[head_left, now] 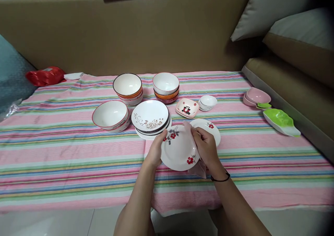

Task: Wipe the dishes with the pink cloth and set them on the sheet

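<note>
"Where is the flowered plate (179,151)?"
"Held up before a second plate (215,134), left hand (156,149) clasping its left rim, thumb on top."
"And the right hand (207,146)?"
"Fingers folded around a pink cloth (199,170) against the plate's right rim."

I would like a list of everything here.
Flat round floral plate: one, white, red, front centre, held
Thin cloth: one, dusty pink, against that plate
Similar plate: one, white, red, behind the first
Round plates: one stack, white, left of centre
Round bowls: three stacks, white, orange, red, centre and left
Square cat-print dishes: one stack, pink, centre
Small round dishes: one stack, white, centre
Rounded dishes: two, pink, right
Leaf-shaped dish: one, green, white, right
Shiny bundle: one, red, far left
Fabric: one, blue, left edge
Cushions: two, beige, upper right
Striped tablecloth: one, multicoloured, beneath dishes
Padded backrest: one, brown, rear
Wristband: one, black, right wrist
Left hand: one, holding plate
Right hand: one, holding cloth
</note>
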The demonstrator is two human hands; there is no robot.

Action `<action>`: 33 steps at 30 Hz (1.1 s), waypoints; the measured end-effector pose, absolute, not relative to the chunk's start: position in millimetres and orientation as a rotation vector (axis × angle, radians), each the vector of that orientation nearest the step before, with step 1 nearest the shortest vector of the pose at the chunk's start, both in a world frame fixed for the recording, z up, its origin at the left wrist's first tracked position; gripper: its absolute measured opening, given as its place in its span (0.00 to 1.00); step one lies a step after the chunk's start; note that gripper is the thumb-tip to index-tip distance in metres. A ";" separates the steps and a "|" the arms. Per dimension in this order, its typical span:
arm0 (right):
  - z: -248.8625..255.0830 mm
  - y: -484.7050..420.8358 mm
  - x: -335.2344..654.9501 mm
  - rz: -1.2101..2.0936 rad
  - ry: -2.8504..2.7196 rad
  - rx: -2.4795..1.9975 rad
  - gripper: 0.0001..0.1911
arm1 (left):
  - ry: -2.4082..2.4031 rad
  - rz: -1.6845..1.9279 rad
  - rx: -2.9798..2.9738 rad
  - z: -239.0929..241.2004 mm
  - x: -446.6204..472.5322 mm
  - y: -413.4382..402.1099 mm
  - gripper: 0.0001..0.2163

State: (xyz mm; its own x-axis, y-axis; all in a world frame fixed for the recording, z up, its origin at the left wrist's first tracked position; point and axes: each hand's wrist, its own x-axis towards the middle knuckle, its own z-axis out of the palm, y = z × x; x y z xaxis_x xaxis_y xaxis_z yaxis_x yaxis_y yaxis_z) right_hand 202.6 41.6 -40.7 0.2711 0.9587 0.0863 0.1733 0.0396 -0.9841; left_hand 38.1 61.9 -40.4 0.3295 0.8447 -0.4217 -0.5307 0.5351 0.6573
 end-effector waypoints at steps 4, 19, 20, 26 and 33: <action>-39.5 42.5 201.4 0.933 -1.038 -1.363 0.15 | 0.824 0.990 0.492 -44.2 41.2 62.0 0.18; -45.7 43.3 201.2 0.856 -1.236 -1.217 0.21 | 0.806 0.937 0.581 -45.2 38.8 63.1 0.20; -46.1 43.1 201.0 0.859 -1.206 -1.217 0.21 | 0.807 0.938 0.585 -45.2 38.7 63.1 0.20; -41.4 43.7 208.0 0.731 -1.386 -1.198 0.09 | 0.775 0.954 0.627 -44.4 37.8 64.1 0.20; -41.2 45.7 212.5 0.687 -1.602 -1.133 0.13 | 0.789 0.809 0.743 -43.6 37.1 61.9 0.20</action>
